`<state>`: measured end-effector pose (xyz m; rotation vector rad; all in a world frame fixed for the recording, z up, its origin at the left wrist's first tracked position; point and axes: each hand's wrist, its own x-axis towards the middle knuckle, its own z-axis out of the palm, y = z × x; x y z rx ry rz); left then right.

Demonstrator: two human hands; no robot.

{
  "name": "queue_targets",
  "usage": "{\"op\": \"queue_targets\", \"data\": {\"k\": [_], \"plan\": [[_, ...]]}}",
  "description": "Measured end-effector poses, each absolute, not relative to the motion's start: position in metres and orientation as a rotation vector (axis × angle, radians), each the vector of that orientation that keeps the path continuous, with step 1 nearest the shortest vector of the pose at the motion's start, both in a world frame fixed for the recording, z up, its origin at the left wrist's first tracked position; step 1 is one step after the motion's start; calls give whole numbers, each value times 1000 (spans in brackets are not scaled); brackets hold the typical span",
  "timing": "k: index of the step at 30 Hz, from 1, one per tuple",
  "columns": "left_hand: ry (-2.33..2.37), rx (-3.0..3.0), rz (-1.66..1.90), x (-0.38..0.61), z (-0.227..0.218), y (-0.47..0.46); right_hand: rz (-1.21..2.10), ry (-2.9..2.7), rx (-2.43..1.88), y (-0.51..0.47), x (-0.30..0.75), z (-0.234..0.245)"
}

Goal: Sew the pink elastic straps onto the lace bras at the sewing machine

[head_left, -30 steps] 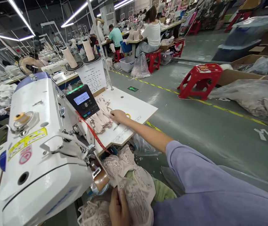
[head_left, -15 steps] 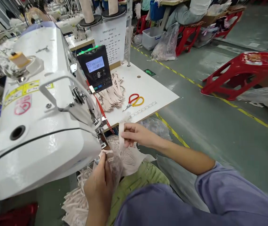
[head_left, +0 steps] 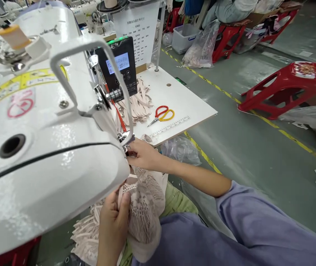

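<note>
A large white sewing machine (head_left: 44, 122) fills the left of the head view. My left hand (head_left: 115, 218) is closed on a piece of pale pink lace fabric (head_left: 143, 207) just under the machine's head. My right hand (head_left: 142, 155) reaches in at the needle area with its fingers pinched together; what they pinch is hidden by the machine. A pile of pale pink strips (head_left: 139, 105) lies on the white side table (head_left: 191, 107) beside red and yellow scissors (head_left: 162, 112). A black control panel (head_left: 120, 68) with a lit screen hangs on the machine.
More pink lace pieces (head_left: 84, 232) are heaped below the machine. A red plastic stool (head_left: 285, 88) lies tipped on the green floor at right. Plastic bags (head_left: 200, 46), a bin and another seated person are at the back. A printed sheet (head_left: 138, 31) stands behind the panel.
My right hand left the strip pile on the side table, came back holding a strip, and now sits at the needle. My left hand lifted the lace up under the machine head.
</note>
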<state>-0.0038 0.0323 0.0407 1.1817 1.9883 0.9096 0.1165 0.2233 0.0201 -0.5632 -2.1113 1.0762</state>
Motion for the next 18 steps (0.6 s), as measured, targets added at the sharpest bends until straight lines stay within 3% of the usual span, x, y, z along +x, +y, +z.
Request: {"op": "queue_targets", "data": {"k": [18], "plan": [[1977,1530,833,0,47,40,1295,-2205,-592,231,108,32]]}}
